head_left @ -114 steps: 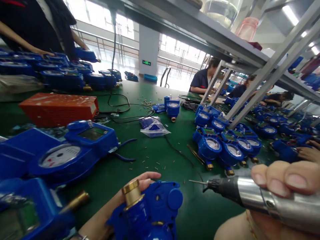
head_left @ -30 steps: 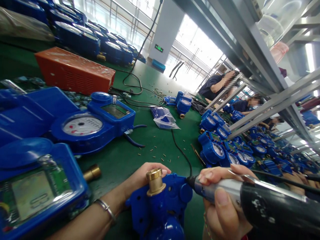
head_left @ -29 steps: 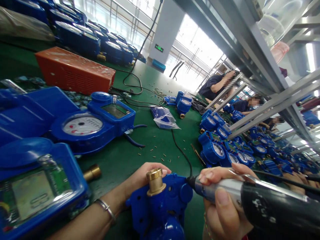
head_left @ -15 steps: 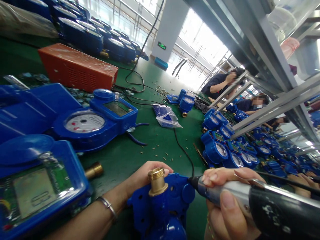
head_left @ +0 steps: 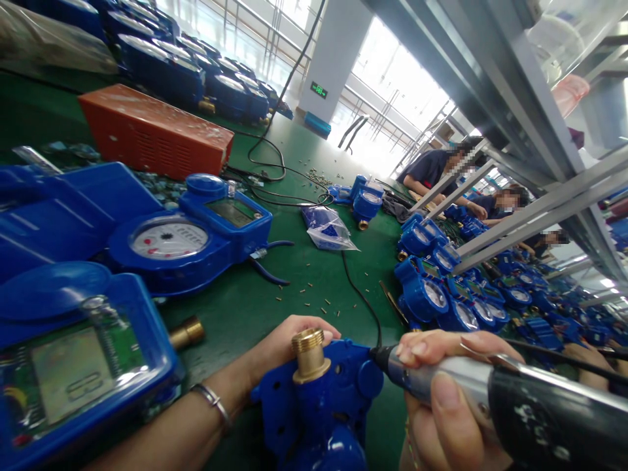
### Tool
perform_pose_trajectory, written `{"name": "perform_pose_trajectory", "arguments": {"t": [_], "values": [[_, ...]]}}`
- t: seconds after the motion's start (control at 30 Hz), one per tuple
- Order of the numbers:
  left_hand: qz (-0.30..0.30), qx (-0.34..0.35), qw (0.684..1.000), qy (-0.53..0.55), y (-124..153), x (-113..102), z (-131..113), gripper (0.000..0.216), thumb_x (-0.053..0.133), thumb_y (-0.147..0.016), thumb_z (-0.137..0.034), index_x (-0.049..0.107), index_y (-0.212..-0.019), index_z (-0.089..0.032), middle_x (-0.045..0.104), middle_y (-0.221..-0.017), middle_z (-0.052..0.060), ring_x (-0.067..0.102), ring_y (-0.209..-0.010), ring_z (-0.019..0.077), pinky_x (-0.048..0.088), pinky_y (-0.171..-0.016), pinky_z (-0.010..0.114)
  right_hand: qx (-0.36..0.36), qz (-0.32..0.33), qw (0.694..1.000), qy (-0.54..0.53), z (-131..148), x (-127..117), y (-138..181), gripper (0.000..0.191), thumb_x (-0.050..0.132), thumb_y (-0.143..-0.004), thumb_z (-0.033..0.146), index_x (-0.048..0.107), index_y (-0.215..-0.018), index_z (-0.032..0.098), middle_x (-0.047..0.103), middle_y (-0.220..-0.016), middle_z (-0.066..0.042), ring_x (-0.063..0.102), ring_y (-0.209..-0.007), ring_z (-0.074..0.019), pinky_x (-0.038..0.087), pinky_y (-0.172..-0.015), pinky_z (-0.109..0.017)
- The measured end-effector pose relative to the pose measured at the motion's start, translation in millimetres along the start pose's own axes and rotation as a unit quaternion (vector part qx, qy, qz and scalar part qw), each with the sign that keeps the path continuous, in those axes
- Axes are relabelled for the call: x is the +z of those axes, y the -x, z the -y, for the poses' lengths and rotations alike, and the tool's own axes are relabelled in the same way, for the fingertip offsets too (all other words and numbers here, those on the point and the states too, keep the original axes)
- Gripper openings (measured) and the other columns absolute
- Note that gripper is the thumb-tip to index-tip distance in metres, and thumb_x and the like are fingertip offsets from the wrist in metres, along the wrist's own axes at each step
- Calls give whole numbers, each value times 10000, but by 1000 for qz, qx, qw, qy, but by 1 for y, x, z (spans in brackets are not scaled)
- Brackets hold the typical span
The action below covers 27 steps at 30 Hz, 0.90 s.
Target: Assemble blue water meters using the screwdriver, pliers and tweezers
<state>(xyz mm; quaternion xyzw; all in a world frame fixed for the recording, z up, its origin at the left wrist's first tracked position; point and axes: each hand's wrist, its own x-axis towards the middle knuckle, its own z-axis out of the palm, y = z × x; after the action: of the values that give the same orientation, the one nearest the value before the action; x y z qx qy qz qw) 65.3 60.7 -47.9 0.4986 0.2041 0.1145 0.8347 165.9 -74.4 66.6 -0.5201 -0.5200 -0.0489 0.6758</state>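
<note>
My left hand [head_left: 289, 343] is closed around the far side of a blue water meter [head_left: 318, 412], which is tipped so a threaded brass pipe end [head_left: 310, 356] points up. Most of these fingers are hidden behind the meter. In my right hand [head_left: 446, 399] is an electric screwdriver [head_left: 461, 386] with a silver and black body, gripped with the fingers wrapped round it. Its black nose meets the right edge of the blue housing beside a round boss. The bit's tip cannot be seen.
Left of me lie a water meter with a display [head_left: 73, 373] and one with a dial [head_left: 169, 235]. Behind them stands an orange-red box [head_left: 154, 134]. Small brass screws [head_left: 324, 307] and a plastic bag [head_left: 326, 229] lie ahead. More meters [head_left: 441, 294] and metal shelf bars are right.
My hands, the meter and the screwdriver stay nearly still. The view shifts slightly. A co-worker at the back has lowered a hand from near the head.
</note>
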Motion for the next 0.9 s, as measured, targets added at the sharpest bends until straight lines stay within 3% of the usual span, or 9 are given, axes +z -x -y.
{"name": "perform_pose_trajectory", "arguments": {"t": [0.3,0.5,0.77,0.9], "values": [[3,-1,1000,-18,3,-2,-2,451,695,-630,-489,696,-888,-119,714,-890,107,630,-799,244,482,-694,314,16,4,1000,-4,1,3,-1,295,540,-771,162,420,-1038,201,574,-768,10,602,-656,-164,517,-593,-369],[2,5,1000,-18,2,-2,1,460,688,-635,-494,690,-894,-113,709,-853,98,623,-771,231,469,-690,315,-25,-42,998,-38,-1,11,2,298,535,-771,152,430,-1047,185,578,-757,9,586,-628,-153,491,-560,-335],[-6,19,999,-29,0,-3,1,442,701,-616,-496,704,-845,-118,690,-773,61,603,-722,207,447,-699,302,-29,-59,997,-46,4,11,-1,305,536,-726,138,460,-1018,181,586,-728,23,580,-599,-155,492,-568,-348],[-6,9,1000,-21,-1,-1,1,432,705,-600,-495,701,-823,-125,691,-756,58,607,-710,208,453,-692,307,-12,-31,999,-31,5,7,0,328,515,-734,113,451,-1047,186,591,-752,11,596,-639,-165,492,-548,-342]]}}
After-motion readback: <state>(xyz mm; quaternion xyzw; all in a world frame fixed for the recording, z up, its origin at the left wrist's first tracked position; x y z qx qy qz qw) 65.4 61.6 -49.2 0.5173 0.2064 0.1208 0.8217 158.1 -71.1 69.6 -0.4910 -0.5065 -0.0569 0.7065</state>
